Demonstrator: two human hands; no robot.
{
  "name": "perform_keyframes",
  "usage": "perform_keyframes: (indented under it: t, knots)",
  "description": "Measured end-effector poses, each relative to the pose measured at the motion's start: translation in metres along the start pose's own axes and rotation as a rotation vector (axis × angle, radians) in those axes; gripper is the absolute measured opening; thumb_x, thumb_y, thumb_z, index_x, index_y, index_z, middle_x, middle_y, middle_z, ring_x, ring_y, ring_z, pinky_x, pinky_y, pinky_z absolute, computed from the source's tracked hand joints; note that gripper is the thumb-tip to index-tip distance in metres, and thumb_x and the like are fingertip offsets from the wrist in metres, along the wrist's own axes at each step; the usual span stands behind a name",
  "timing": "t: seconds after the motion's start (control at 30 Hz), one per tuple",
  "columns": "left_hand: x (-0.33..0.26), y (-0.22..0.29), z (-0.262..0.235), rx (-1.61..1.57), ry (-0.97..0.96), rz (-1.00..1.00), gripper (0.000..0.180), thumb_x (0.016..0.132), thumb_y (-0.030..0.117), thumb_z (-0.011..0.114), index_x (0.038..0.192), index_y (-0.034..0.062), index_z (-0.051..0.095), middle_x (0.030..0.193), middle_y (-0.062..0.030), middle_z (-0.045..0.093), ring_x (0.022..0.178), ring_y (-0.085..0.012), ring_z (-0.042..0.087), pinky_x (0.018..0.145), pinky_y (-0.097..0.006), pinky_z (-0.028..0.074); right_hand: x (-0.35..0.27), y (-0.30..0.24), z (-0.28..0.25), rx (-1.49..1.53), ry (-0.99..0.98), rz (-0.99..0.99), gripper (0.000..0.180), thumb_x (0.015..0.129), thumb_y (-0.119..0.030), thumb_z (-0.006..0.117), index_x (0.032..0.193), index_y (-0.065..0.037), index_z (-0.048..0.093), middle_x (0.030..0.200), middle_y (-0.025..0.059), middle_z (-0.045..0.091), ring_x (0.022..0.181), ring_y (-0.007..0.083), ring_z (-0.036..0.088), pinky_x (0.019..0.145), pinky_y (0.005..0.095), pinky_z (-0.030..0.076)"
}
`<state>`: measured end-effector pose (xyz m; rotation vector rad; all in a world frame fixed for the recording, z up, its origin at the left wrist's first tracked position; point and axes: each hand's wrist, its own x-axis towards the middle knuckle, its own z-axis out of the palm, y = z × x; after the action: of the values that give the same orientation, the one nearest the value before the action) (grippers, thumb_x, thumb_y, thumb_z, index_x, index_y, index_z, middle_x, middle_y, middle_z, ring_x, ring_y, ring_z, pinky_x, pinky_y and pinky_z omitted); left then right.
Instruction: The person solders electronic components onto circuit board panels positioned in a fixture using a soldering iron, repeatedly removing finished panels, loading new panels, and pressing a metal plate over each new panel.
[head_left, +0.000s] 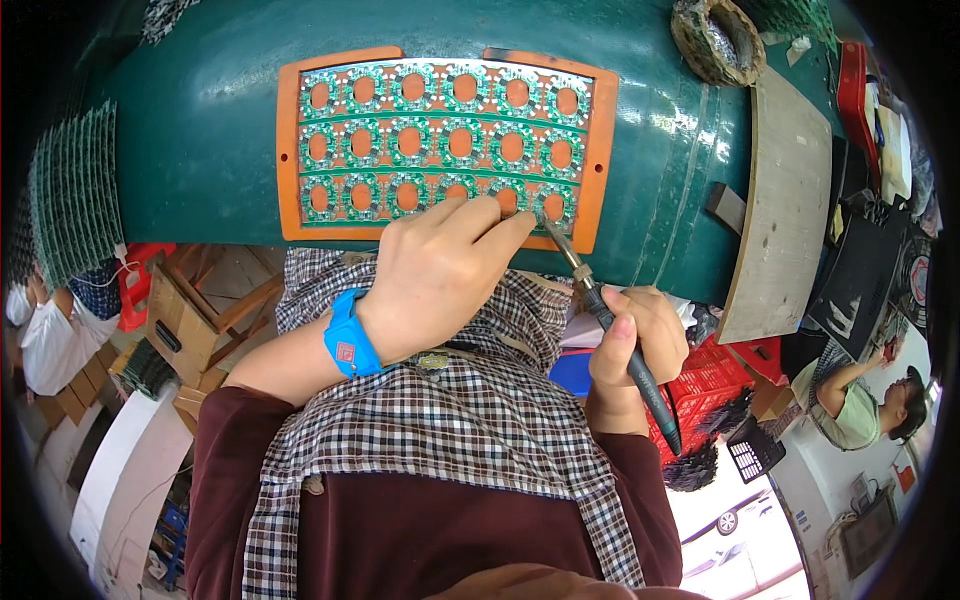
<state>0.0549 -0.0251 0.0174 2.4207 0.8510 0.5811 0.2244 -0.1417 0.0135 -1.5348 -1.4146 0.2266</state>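
A circuit board panel (385,118), green with rows of round units, lies in an orange tray (289,200) on the green table. Bent over the panel's lower edge is my left hand (440,265), its fingers closed together near the bottom row. Whatever those fingertips may pinch is hidden. My right hand (650,335) grips a soldering iron (603,310) by its dark handle. The iron's metal tip reaches the bottom-right unit, just right of my left fingertips; whether it touches cannot be made out. A blue band (347,335) circles my left wrist.
A wooden board (785,210) rests at the table's right, with a small dark block (726,207) beside it. A round, crusted container (716,42) stands at the far right. Stacked green panels (75,195) stand left; a red crate (705,385) is below right. Another person (850,405) is at the right.
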Motion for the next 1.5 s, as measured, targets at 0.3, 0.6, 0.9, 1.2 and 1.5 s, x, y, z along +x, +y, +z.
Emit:
perform_keyframes:
  t: [0.3, 0.6, 0.9, 1.2, 1.5]
  knots:
    - [0.026, -0.016, 0.007, 0.043, 0.116, -0.025, 0.016, 0.070, 0.004, 0.065, 0.086, 0.0051, 0.061, 0.080, -0.0035, 0.059, 0.064, -0.0188, 0.059, 0.052, -0.030, 0.049, 0.028, 0.013, 0.007, -0.024, 0.024, 0.001, 0.013, 0.079, -0.006, 0.059, 0.082, 0.005, 0.065, 0.062, 0.0125, 0.060, 0.051, 0.0233, 0.058, 0.048, 0.0314, 0.047]
    - [0.031, -0.015, 0.001, 0.024, 0.050, 0.002, 0.017, 0.071, 0.005, 0.064, 0.088, 0.0058, 0.062, 0.085, -0.0046, 0.061, 0.066, -0.0205, 0.061, 0.054, -0.031, 0.051, 0.029, 0.012, 0.008, 0.015, -0.003, 0.003, 0.013, 0.078, -0.005, 0.059, 0.082, 0.005, 0.066, 0.063, 0.0121, 0.060, 0.051, 0.0231, 0.058, 0.048, 0.0306, 0.047]
    - [0.059, -0.027, 0.004, -0.001, 0.100, -0.104, 0.014, 0.074, 0.002, 0.065, 0.087, 0.0054, 0.061, 0.080, -0.0060, 0.056, 0.071, -0.0224, 0.061, 0.053, -0.032, 0.051, 0.059, 0.021, 0.016, -0.039, -0.018, 0.007, 0.014, 0.080, -0.006, 0.062, 0.086, 0.005, 0.066, 0.066, 0.0119, 0.062, 0.054, 0.0217, 0.060, 0.050, 0.0294, 0.049]
    - [0.056, -0.027, -0.006, 0.056, 0.093, -0.126, 0.017, 0.071, 0.002, 0.065, 0.088, 0.0064, 0.061, 0.082, -0.0052, 0.055, 0.067, -0.0217, 0.060, 0.053, -0.031, 0.050, 0.064, 0.017, 0.015, -0.048, -0.034, -0.003, 0.013, 0.079, -0.005, 0.061, 0.085, 0.005, 0.066, 0.065, 0.0117, 0.062, 0.053, 0.0229, 0.061, 0.049, 0.0310, 0.050]
    - [0.065, -0.034, 0.000, -0.020, 0.146, -0.128, 0.017, 0.076, -0.003, 0.063, 0.091, 0.0033, 0.062, 0.081, -0.0065, 0.055, 0.059, -0.0212, 0.057, 0.051, -0.031, 0.046, 0.076, 0.017, 0.031, -0.016, -0.074, -0.074, 0.011, 0.075, -0.002, 0.064, 0.084, 0.004, 0.066, 0.064, 0.0107, 0.061, 0.051, 0.0214, 0.060, 0.047, 0.0285, 0.049]
